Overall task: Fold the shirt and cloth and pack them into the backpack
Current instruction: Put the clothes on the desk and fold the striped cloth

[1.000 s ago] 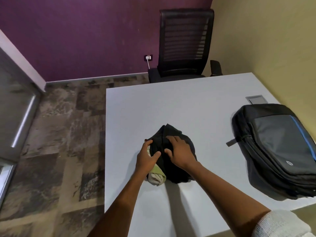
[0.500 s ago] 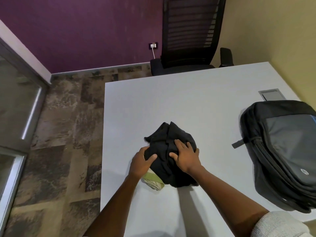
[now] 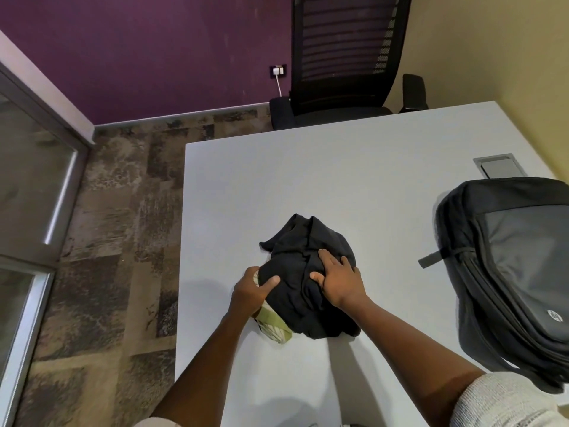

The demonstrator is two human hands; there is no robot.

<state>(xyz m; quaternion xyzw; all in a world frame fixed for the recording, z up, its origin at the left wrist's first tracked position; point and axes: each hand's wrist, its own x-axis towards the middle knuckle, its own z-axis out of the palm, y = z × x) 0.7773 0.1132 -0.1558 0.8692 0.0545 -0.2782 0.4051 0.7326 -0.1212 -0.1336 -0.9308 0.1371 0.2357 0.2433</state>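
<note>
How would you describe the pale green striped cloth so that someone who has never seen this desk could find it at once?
Start at the white desk and find the crumpled black shirt near its front edge. The pale green striped cloth peeks out under the shirt's near-left side, by the left hand. It is the only light, striped fabric there.

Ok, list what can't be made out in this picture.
- Backpack, head view: right side cut off by the frame edge; no opening visible.
- Green striped cloth: mostly hidden under the black shirt and left hand.
- Left hand's fingers: tucked behind the bundle.
- Shirt's fold under the right hand: covered.
</note>
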